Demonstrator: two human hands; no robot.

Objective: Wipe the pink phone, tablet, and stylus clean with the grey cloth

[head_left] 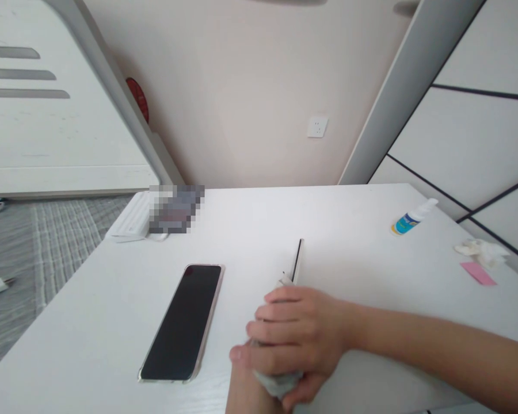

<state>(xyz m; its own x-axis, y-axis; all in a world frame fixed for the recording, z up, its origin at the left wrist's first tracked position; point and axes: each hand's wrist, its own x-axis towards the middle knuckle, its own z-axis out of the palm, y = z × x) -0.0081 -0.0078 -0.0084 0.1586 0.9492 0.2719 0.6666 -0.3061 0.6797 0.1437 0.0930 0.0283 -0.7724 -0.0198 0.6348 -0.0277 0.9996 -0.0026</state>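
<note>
Head view: thin slab point(297, 260) juts beyond right-hand fingers point(276, 332) (gripping cloth point(280, 386))

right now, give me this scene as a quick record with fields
surface: white table
right hand: closed over a grey cloth, against a thin panel standing on edge
left hand: under the right hand, mostly hidden, grip unclear
phone: lying flat, screen dark, left of the hands, untouched
far right: spray bottle, crumpled tissue, pink slip
far left: white box
</note>
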